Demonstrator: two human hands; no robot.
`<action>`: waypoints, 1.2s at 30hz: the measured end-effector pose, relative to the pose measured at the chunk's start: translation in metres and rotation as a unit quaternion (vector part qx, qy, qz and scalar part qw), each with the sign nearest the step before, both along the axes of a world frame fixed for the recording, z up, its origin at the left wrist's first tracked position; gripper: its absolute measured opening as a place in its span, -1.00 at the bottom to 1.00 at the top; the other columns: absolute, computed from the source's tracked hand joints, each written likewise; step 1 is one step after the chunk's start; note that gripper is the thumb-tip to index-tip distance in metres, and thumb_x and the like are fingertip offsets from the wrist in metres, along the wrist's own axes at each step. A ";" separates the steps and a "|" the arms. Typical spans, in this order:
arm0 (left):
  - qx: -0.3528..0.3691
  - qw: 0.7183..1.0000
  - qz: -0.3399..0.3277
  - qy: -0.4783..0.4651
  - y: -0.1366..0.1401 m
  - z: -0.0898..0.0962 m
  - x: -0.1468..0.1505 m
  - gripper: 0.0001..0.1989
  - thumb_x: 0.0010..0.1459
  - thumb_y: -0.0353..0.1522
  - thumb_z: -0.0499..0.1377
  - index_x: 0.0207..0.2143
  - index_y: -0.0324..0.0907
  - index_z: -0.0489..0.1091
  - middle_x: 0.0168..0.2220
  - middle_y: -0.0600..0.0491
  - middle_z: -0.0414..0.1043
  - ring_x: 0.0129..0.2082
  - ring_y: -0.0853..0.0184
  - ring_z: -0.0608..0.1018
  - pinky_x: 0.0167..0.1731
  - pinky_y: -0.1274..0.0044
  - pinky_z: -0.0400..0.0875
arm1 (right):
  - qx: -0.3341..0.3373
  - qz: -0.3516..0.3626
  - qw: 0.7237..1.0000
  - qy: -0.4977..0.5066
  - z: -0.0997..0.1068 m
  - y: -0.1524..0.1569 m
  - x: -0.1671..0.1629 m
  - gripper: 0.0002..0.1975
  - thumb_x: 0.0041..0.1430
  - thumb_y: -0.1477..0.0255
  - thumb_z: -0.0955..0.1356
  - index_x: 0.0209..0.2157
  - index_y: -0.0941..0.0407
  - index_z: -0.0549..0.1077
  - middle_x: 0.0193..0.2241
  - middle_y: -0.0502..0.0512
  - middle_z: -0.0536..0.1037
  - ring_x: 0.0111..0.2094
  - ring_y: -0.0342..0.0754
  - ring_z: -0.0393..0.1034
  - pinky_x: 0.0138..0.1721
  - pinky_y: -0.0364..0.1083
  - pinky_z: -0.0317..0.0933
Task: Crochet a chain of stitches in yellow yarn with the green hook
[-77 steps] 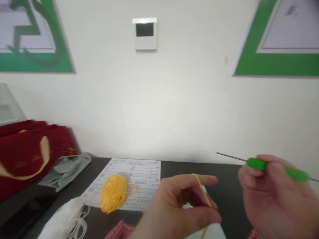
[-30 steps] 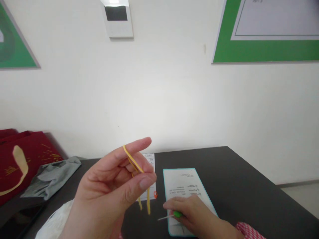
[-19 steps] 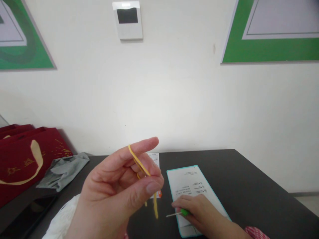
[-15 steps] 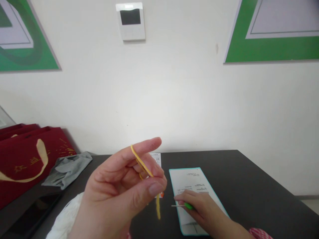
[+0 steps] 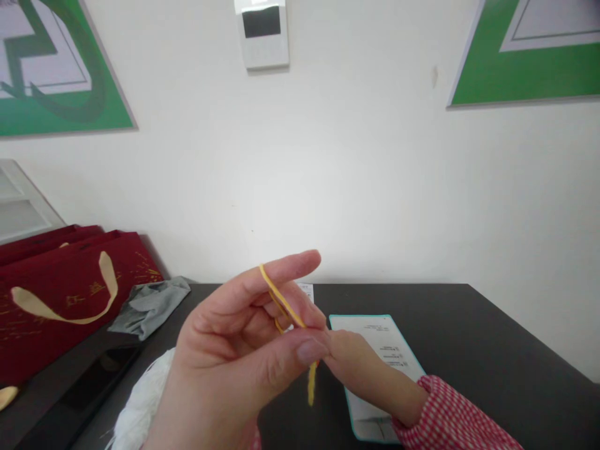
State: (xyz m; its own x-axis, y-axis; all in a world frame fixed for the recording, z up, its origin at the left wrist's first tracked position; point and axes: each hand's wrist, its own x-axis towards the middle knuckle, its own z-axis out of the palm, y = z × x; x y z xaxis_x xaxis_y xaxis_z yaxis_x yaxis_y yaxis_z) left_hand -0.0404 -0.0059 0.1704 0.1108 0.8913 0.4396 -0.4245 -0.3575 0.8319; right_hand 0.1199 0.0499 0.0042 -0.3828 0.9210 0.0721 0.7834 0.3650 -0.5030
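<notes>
The left hand (image 5: 234, 356) pinches a soft, matte yellow yarn (image 5: 311, 384) between the thumb and the fingers facing it, while its index finger points out almost straight. The strand loops over that index finger, runs slantwise down to the pinch as a thin double line, and ends below the thumb in a short, slightly fuzzy tail.

The right hand (image 5: 345, 353) is just behind the left fingertips, which cover its fingers; whether it grasps anything, or touches the left hand, cannot be told. Its wrist comes out of a puckered red-and-white checked cuff (image 5: 429, 409). Beneath that forearm lies a flat, pale printed sheet (image 5: 365, 326) with a turquoise edge and rounded corners, on the smooth dark tabletop (image 5: 487, 350).

Just left of the left wrist sits a fluffy bundle of white yarn (image 5: 145, 400), its fine strands bunched together. Farther left are a glossy black slab (image 5: 82, 394), a limp, creased grey cloth (image 5: 152, 307) and stiff, deep-red bags (image 5: 138, 265) with flat cream ribbon handles.
</notes>
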 end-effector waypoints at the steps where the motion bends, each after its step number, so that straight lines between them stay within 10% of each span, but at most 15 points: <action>1: 0.011 1.000 -0.003 0.002 0.000 -0.001 -0.002 -0.70 -0.06 -0.40 0.46 -0.22 0.08 0.66 -0.51 0.14 0.55 -0.51 0.46 0.53 -0.47 0.73 0.52 | -0.014 0.004 1.000 -0.018 -0.003 0.000 -0.002 -0.70 0.34 0.32 0.37 0.05 0.13 0.44 -0.01 0.16 0.52 -0.12 0.02 0.50 -0.13 0.08 0.45; 22: 0.004 1.000 0.006 -0.009 -0.002 0.003 -0.006 -0.69 -0.05 -0.40 0.46 -0.21 0.08 0.66 -0.53 0.17 0.52 -0.54 0.49 0.51 -0.51 0.75 0.49 | -0.048 0.087 0.992 -0.082 -0.019 -0.012 -0.012 -0.76 0.35 0.34 0.37 -0.02 0.13 0.47 -0.03 0.14 0.54 -0.12 0.01 0.51 -0.11 0.08 0.44; 29: 0.010 1.000 0.028 -0.007 0.000 0.000 -0.007 -0.69 -0.06 -0.40 0.47 -0.21 0.08 0.66 -0.53 0.16 0.51 -0.53 0.48 0.51 -0.49 0.74 0.50 | -0.007 0.031 0.988 0.151 0.025 0.007 0.017 -0.74 0.39 0.26 0.31 -0.14 0.16 0.52 -0.26 0.07 0.59 -0.24 -0.03 0.52 -0.13 0.08 0.41; 32: -0.019 0.999 0.022 -0.020 -0.003 0.003 -0.003 -0.67 -0.11 -0.43 0.48 -0.24 0.06 0.66 -0.55 0.17 0.50 -0.54 0.50 0.50 -0.49 0.76 0.49 | 0.045 -0.059 0.952 0.299 0.059 0.005 0.039 -0.46 0.45 0.10 0.10 -0.19 0.13 0.57 -0.57 0.03 0.50 -0.45 -0.03 0.45 -0.28 0.01 0.38; 36: -0.088 0.995 0.031 -0.035 -0.010 0.010 0.005 -0.65 -0.15 -0.55 0.44 -0.32 0.05 0.67 -0.57 0.19 0.49 -0.54 0.51 0.49 -0.46 0.75 0.48 | 0.102 -0.106 0.887 0.438 0.102 -0.015 0.058 -0.19 0.39 -0.05 -0.07 -0.42 0.10 0.59 -0.45 0.14 0.56 -0.39 -0.04 0.43 -0.33 -0.05 0.35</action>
State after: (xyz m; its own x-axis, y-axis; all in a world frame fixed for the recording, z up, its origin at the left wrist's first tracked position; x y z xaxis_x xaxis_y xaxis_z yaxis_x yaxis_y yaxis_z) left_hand -0.0352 -0.0156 0.1805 0.0287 0.9593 0.2810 -0.4652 -0.2360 0.8532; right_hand 0.1774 0.0349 0.1057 0.0826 0.8993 0.4295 0.1876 0.4092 -0.8930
